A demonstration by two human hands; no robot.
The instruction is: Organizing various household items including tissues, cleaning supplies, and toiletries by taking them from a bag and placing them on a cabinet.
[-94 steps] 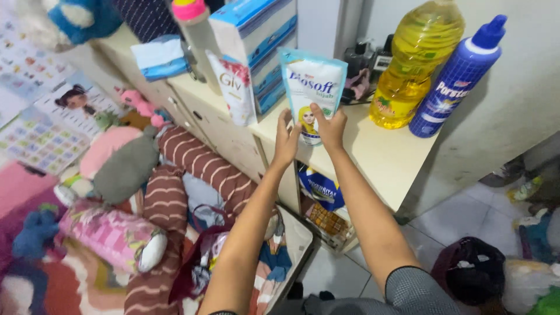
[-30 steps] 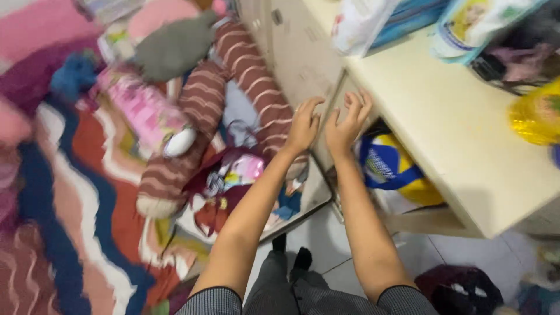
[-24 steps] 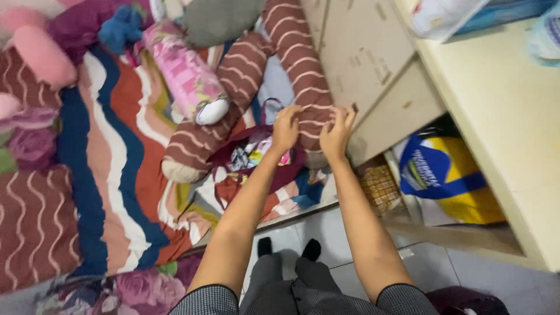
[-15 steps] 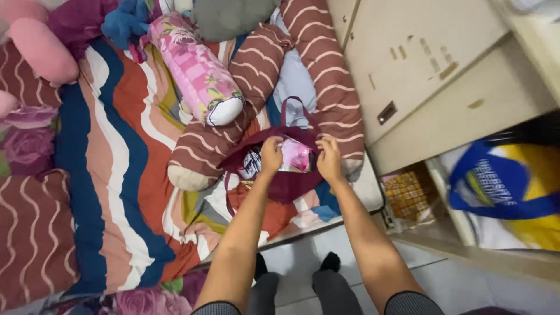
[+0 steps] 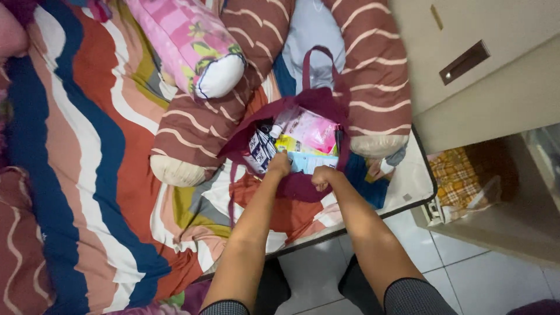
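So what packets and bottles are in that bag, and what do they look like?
Pink packet: flat, shiny, at the top of the maroon bag.
Yellow packet: partly hidden under the pink one.
Light blue packet: between the left hand and right hand.
Dark blue and white packs: upright at the bag's left side.
Small white bottle: beside the pink packet.

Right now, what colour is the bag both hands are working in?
The tote bag is dark maroon, handles included; the head view shows it clearly.
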